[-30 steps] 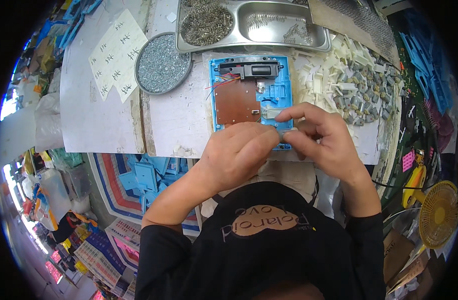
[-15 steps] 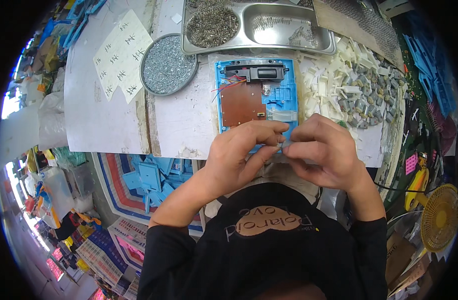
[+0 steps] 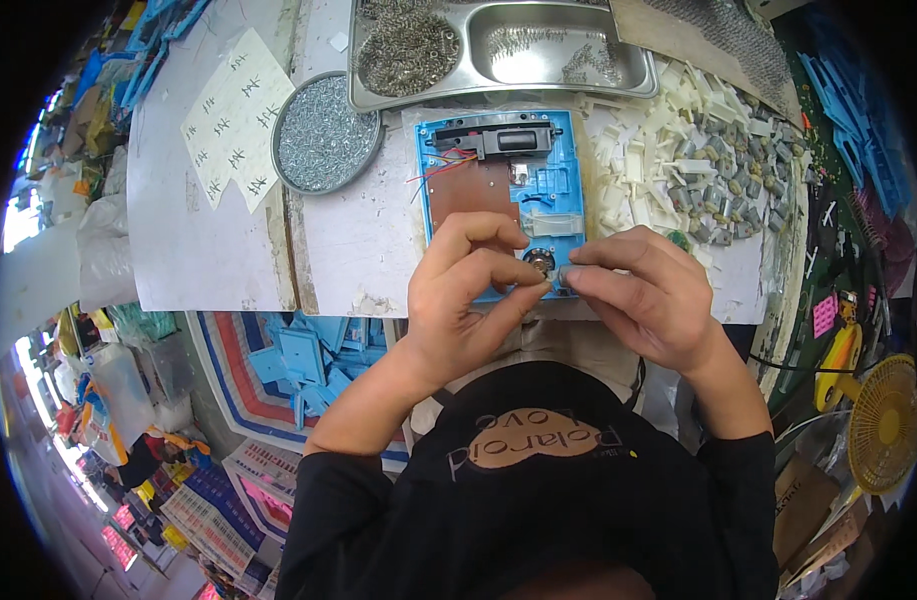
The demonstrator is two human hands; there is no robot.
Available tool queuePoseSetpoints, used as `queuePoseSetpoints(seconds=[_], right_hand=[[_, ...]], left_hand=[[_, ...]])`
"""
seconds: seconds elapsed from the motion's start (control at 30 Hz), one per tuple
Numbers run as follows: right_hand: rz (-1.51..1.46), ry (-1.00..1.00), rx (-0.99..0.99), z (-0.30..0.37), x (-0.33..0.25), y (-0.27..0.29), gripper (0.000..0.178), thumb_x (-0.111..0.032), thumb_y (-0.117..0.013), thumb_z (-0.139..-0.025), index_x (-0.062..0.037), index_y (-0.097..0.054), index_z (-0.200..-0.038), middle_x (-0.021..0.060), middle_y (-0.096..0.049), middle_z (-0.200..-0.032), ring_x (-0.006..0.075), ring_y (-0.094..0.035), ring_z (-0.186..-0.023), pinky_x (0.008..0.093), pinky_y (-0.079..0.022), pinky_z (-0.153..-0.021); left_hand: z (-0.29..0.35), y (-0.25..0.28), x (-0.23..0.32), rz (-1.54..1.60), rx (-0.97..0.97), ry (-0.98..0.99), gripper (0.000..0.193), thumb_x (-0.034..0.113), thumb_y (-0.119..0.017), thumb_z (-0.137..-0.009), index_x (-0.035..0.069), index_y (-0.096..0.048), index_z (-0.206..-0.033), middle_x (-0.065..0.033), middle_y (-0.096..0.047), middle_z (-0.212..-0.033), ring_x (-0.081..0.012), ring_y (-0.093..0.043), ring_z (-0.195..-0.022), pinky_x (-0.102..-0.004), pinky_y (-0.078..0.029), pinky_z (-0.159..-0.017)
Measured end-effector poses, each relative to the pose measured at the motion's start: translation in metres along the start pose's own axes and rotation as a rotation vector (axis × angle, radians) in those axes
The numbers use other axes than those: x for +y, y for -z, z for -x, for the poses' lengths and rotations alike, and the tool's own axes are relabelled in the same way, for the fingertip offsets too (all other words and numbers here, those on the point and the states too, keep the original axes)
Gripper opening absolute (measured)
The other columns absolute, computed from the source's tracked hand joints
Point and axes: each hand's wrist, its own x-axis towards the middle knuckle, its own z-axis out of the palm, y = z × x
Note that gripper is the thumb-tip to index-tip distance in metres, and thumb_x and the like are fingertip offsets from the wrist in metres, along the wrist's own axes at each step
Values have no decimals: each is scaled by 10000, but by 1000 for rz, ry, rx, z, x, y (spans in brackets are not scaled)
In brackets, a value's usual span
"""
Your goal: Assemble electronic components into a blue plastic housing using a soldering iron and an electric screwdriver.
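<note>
left hand (image 3: 454,300), right hand (image 3: 658,297) at one blue casing (image 3: 553,182)

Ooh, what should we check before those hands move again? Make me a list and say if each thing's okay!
1. Blue casing lying open side up: ok, its insides show.
2. Brown board inside the casing: ok, though the left hand covers part of it.
3. Red wires tucked in: not ok, they poke past the casing's left edge.
4. Round metallic part fixed firmly: cannot tell, the left fingers hide some of it.
5. Something pinched by the right hand: cannot tell, it's too small to make out.
</note>
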Motion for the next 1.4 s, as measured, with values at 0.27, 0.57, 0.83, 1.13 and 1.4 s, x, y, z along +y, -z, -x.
queuePoseSetpoints(seconds=[0.27,0.57,0.83,1.13,1.4], right_hand=[[21,-185,134,12,14,18,385,113,-754,-751,5,-690,-1115,191,-724,-1078,292,-713,-906,360,-568,-788],[27,-466,150,0,22,-1,260,-44,-767,-832,-32,-702,-1083,132,-717,-1190,331,-658,-1115,391,-537,-918],[338,-254,-65,-27,49,-20,234,-128,-792,-780,-61,-696,-983,140,-592,-1389,405,-443,-1323,473,-390,-1091],[412,-248,-183,-45,41,-9,287,-100,-800,-740,-99,-717,-1015,103,-581,-1430,388,-423,-1361,484,-366,-1116],[291,11,-126,-80,36,-46,198,-58,-761,-698,-76,-682,-878,111,-643,-1275,392,-489,-1284,457,-503,-972]], left_hand=[[-44,0,-20,-410,44,-67,198,49,-811,-744,63,-712,-915,-73,-575,-1038,-208,-571,-910,-353,-454,-759],[-60,27,-42,-785,248,-153,223,246,-814,-757,94,-729,-896,-70,-610,-1105,-285,-559,-1027,-470,-382,-884],[-16,19,-48,-572,118,-212,167,66,-791,-777,75,-727,-931,-41,-657,-823,-248,-622,-751,-384,-467,-706],[-7,16,-38,-519,80,-172,211,27,-809,-756,60,-742,-953,-54,-675,-832,-228,-632,-770,-351,-475,-705],[-9,17,-39,-481,138,-209,207,11,-802,-750,57,-737,-941,-56,-679,-844,-231,-637,-766,-348,-479,-707]])
